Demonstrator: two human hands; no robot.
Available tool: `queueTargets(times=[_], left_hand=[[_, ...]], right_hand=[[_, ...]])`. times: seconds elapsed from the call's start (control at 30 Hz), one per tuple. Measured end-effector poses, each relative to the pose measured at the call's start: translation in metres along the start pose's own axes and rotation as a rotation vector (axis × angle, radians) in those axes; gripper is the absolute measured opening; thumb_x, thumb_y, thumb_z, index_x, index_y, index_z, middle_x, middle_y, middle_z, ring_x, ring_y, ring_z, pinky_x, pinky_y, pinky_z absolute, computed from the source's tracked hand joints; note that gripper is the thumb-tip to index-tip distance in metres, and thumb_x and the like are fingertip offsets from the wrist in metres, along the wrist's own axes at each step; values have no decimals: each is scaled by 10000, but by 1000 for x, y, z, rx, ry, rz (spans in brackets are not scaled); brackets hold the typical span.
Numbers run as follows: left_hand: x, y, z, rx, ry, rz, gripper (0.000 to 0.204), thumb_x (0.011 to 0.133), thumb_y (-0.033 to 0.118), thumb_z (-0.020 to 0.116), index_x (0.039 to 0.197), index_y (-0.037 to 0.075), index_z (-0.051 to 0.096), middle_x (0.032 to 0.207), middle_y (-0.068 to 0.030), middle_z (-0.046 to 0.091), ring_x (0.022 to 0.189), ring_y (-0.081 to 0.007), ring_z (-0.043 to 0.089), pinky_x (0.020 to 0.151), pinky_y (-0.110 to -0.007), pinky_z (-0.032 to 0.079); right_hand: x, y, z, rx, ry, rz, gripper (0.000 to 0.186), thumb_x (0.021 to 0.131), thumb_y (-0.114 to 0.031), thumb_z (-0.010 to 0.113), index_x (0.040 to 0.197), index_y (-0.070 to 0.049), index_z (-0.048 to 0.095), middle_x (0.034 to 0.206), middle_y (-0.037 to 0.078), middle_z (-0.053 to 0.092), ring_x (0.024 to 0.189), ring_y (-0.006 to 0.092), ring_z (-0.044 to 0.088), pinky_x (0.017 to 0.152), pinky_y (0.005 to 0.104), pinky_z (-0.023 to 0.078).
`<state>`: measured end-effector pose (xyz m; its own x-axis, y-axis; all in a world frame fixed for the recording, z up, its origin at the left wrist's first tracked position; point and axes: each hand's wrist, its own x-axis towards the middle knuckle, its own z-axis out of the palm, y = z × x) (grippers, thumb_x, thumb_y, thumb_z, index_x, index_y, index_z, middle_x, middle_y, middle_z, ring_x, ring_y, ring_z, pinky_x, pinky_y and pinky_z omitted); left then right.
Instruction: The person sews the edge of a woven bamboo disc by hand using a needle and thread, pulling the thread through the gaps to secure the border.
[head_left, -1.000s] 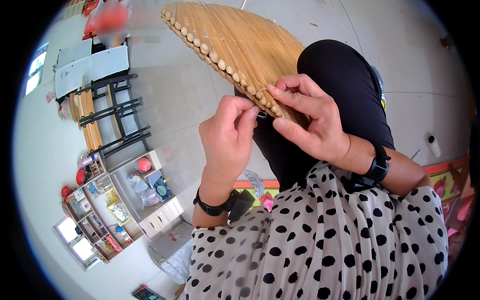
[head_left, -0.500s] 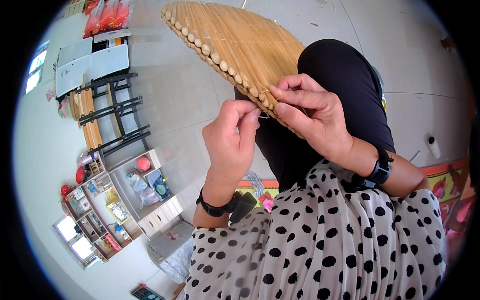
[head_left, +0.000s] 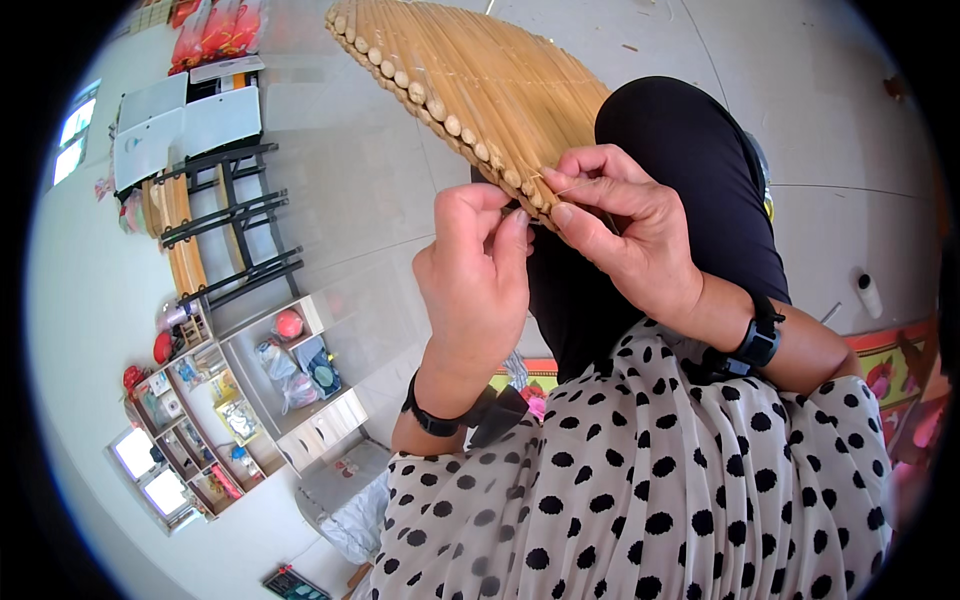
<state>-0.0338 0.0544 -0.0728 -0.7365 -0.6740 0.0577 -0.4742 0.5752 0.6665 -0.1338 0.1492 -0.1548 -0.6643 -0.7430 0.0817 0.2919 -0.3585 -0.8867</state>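
A panel of tan reed-like stalks [head_left: 490,85], laid side by side with pale cut ends along one edge, slants from my dark-trousered knee toward the upper left. My right hand [head_left: 640,225] pinches its near corner between thumb and fingers. A thin pale thread [head_left: 562,188] shows beside those fingertips. Just left of that corner, my left hand [head_left: 472,265] is closed, thumb against curled fingers, close to the stalk ends. Whatever its fingertips may grip is too small or hidden to name.
My knee [head_left: 665,120] rises under the panel's right side. A white bottle-shaped object [head_left: 868,295] is on the tiled floor at right. Black metal frames [head_left: 230,225] and a shelf unit [head_left: 215,420] stand at left; a flowered mat [head_left: 880,385] lies below.
My left hand has shifted slightly right and up, with its wrist following. The panel has tilted a little. My right hand keeps its pinch at the corner.
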Motion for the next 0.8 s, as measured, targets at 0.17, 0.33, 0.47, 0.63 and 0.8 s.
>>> queueTargets(times=[0.17, 0.33, 0.47, 0.63, 0.8], left_hand=[[-2, 6, 3, 23, 18, -15, 131, 917, -42, 567, 998, -18, 467, 755, -116, 683, 672, -132, 672, 626, -273, 562], [-2, 5, 1, 108, 3, 49, 135, 917, -53, 556, 983, -9, 446, 734, -128, 681, 668, -153, 691, 637, -274, 555], [0, 6, -2, 80, -18, 52, 138, 919, -61, 546, 988, -3, 442, 740, -128, 683, 679, -158, 696, 631, -272, 546], [-3, 3, -3, 140, -12, 107, 143, 916, -75, 534, 985, 3, 437, 736, -122, 675, 688, -158, 697, 626, -275, 545], [-1, 5, 3, 135, 0, 114, 188, 879, -74, 555, 995, 24, 445, 734, -112, 621, 643, -252, 670, 580, -338, 522]], right_hand=[[-1, 1, 1, 14, 3, -7, 254, 874, -65, 699, 1118, 6, 696, 1062, 48, 576, 778, 52, 552, 659, 184, 468], [-3, 1, 1, 42, -4, 16, 250, 880, -69, 696, 1119, 5, 696, 1070, 51, 575, 802, 61, 563, 683, 191, 478], [-2, -3, 0, 41, -12, 57, 247, 876, -65, 699, 1113, 6, 698, 1071, 50, 575, 823, 65, 562, 703, 195, 479], [-3, -3, 1, 30, -16, 44, 246, 871, -61, 703, 1108, 6, 700, 1072, 54, 575, 826, 71, 563, 708, 197, 480], [-5, 3, 3, 42, 9, -8, 246, 868, -62, 704, 1104, 9, 700, 1079, 61, 576, 831, 82, 571, 704, 203, 487]])
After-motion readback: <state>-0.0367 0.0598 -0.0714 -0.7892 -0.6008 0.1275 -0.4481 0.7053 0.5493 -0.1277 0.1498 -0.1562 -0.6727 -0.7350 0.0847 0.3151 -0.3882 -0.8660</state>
